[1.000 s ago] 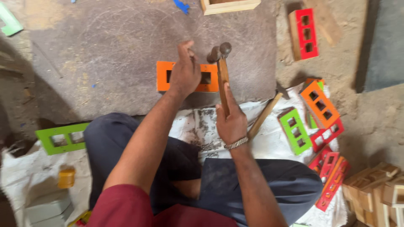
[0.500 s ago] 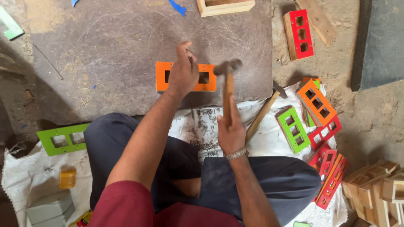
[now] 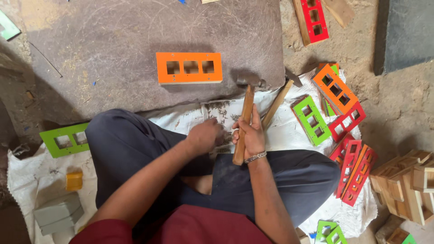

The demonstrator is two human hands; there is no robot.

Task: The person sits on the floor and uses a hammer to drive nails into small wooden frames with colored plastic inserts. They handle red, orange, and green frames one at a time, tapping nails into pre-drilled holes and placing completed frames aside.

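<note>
An orange frame (image 3: 189,68) with three square openings lies flat on a flat stone slab (image 3: 113,45). My right hand (image 3: 249,133) grips the wooden handle of a hammer (image 3: 244,115), whose metal head rests at the slab's near edge, right of the orange frame. My left hand (image 3: 205,134) hovers over the white cloth (image 3: 289,131) next to the right hand, fingers curled; whether it holds something small is not visible. I sit cross-legged in dark trousers.
Green, orange and red frames (image 3: 332,106) lie piled at right, with a second hammer (image 3: 280,97) beside them. A red frame (image 3: 312,18) lies at the top right, wooden boxes (image 3: 407,180) at the far right, a green frame (image 3: 65,138) at left, a yellow block (image 3: 74,180) below.
My left hand left the orange frame and drew back to the cloth beside my right hand. The hammer came down and to the right, its head now at the slab's edge.
</note>
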